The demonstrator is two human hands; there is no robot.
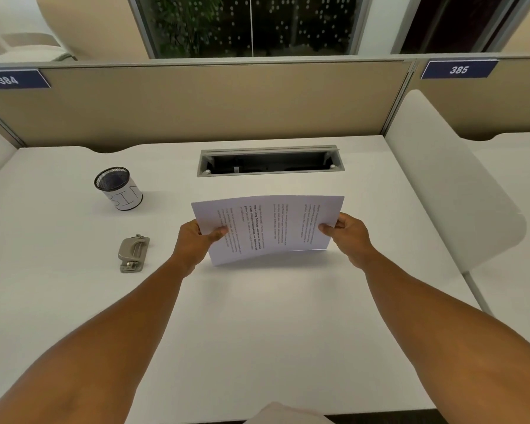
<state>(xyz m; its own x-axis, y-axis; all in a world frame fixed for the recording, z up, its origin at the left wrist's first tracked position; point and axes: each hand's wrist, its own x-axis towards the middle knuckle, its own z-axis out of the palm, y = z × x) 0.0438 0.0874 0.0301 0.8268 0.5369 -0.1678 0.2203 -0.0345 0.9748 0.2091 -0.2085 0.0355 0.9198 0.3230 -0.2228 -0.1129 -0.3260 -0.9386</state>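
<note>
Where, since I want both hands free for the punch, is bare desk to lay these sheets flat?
The widest bare patch of desk runs from the printed sheets to the near edge. Another lies between the sheets and the side divider. Left is busier: hole punch and mesh pen cup; the cable well sits behind.
</note>
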